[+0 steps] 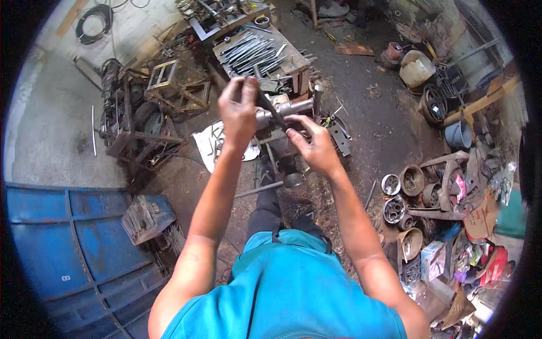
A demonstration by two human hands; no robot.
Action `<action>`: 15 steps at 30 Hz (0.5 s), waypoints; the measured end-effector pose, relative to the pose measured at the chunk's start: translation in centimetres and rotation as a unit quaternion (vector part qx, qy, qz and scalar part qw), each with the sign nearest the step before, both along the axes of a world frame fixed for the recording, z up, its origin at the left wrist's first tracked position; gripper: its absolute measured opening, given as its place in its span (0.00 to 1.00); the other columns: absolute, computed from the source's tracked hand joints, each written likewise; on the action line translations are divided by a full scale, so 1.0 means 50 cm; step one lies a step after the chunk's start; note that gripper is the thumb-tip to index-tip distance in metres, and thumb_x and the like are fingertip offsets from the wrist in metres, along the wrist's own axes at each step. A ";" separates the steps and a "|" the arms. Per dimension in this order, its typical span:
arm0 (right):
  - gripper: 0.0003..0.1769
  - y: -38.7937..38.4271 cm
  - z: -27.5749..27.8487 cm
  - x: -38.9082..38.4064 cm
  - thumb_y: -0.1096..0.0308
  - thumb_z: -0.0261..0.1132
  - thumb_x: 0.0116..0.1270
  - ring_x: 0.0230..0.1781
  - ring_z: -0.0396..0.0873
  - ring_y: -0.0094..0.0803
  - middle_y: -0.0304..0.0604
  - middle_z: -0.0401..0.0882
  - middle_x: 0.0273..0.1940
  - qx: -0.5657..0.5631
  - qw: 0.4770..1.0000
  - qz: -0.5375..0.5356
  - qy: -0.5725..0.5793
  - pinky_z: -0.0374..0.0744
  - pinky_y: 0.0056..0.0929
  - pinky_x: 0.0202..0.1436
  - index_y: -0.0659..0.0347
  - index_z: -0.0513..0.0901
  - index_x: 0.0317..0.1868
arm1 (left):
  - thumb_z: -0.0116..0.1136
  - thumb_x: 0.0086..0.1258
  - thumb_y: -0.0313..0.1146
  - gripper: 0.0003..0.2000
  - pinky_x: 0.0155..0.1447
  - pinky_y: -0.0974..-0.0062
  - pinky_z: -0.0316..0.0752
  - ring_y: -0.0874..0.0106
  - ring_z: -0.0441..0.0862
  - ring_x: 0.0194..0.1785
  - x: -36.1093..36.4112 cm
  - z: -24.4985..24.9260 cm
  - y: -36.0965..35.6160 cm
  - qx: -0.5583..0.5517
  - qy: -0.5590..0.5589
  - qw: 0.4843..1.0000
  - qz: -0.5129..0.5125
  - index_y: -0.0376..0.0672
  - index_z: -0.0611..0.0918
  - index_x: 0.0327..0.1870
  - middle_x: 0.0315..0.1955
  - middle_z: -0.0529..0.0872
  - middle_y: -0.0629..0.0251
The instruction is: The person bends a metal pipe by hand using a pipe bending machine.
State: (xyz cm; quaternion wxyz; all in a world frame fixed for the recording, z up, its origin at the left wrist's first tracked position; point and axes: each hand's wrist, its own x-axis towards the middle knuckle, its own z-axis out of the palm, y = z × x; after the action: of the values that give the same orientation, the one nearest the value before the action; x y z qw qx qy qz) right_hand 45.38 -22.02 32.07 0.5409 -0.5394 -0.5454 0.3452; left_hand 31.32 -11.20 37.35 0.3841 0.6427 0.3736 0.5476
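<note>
A dark metal rod [271, 110] runs diagonally between my two hands, above a grey metal vise [299, 107]. My left hand [237, 110] is closed around its upper end, and a short threaded part shows just beyond those fingers. Thumb and fingers of my right hand [313, 144] pinch the lower end, close over the vise. A white cloth [206, 150] with several bent metal pieces on it lies to the left, below the vise.
Ahead stands a table [293, 51] with many metal rods [248, 53]. Rusty frames [164, 82] are at left, near a blue metal panel [45, 231]. Tins of small parts [393, 209], a blue bucket [458, 134] and a jerrycan [418, 69] crowd the right side.
</note>
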 end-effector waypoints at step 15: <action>0.14 -0.101 -0.152 0.051 0.68 0.64 0.66 0.36 0.80 0.22 0.41 0.84 0.39 -0.145 0.981 0.128 0.002 0.80 0.23 0.40 0.66 0.82 0.50 | 0.51 0.74 0.33 0.12 0.53 0.72 0.75 0.72 0.81 0.52 0.005 -0.224 -0.249 -0.439 -0.130 0.881 -0.123 0.40 0.76 0.54 0.47 0.83 0.62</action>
State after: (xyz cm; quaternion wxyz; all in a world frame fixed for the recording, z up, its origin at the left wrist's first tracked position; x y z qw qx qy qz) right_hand 47.94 -27.06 24.45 0.4095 -0.5370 -0.5530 0.4881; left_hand 31.57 -23.63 26.14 0.7362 0.3722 0.4402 0.3545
